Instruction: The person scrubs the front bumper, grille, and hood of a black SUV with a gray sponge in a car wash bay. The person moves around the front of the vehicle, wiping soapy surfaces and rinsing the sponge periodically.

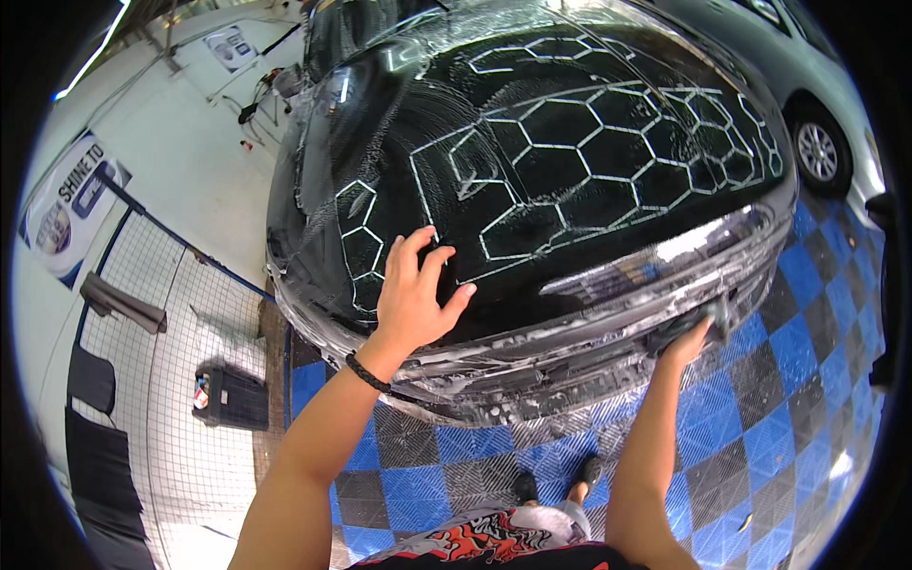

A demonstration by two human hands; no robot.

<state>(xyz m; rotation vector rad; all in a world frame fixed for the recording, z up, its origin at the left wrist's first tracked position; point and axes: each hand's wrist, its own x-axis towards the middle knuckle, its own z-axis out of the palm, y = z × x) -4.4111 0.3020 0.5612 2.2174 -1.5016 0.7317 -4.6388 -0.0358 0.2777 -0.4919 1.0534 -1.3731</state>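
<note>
A dark car [385, 164] covered in streaks of soap foam stands before me, with hexagon-shaped reflections of ceiling lights on its glossy hood. My left hand [417, 292], a braided bracelet at the wrist, has its fingers spread over the hood near the front edge; whether the fingertips press on the paint cannot be told. Lower down at the right, my right hand [687, 342] reaches to the foamy front bumper [527, 370]. Its fingers are partly hidden against a dark, blurred object or bumper part, and I cannot tell whether it holds anything.
A silver car [791, 78] is parked at the right. Blue and grey floor tiles [769, 413] lie wet around my feet. At the left are a black container [231, 399], dark cloths [107, 463] on a rail, banners bearing writing, and hoses on the wall.
</note>
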